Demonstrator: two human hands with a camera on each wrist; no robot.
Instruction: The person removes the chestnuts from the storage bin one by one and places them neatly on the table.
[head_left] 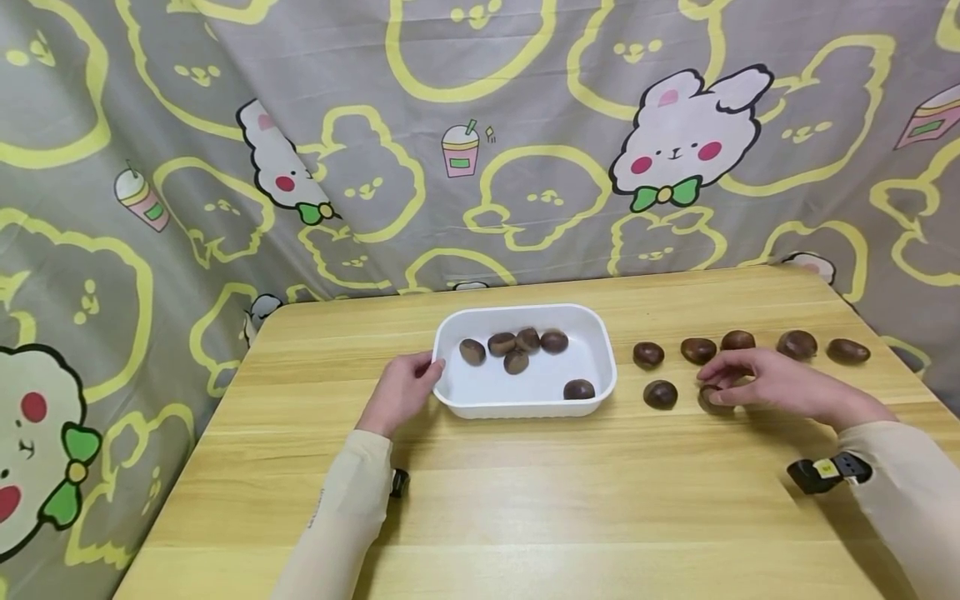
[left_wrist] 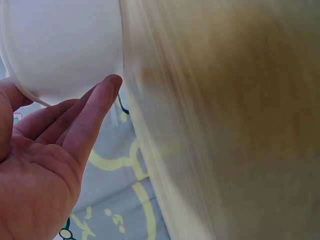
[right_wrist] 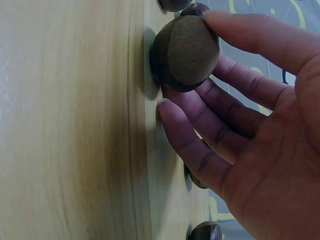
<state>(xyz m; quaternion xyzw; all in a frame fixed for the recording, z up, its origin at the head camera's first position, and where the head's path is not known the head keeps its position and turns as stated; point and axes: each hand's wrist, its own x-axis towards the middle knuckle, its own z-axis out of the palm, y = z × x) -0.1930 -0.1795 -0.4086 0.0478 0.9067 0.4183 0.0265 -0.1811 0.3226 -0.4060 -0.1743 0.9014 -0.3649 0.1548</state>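
Observation:
A white plastic tray (head_left: pixel 517 410) stands on the table, with several brown chestnuts (head_left: pixel 516 361) inside, most toward its back. My left hand (head_left: pixel 401 392) holds the tray's left end, thumb at the rim and fingers along the outer wall; the left wrist view shows that wall (left_wrist: pixel 65 45) close up. To the right of the tray, my right hand (head_left: pixel 787 387) has thumb and fingers around a chestnut (right_wrist: pixel 186 52) at table level. The thumb touches its edge in the right wrist view, while some fingers pass behind it.
Several loose chestnuts lie right of the tray; one (head_left: pixel 661 394) is left of my right hand, others, such as the chestnut (head_left: pixel 797 345), form a row behind it. The wooden table (head_left: pixel 540 500) ends at a patterned curtain (head_left: pixel 360 192) at the back and left.

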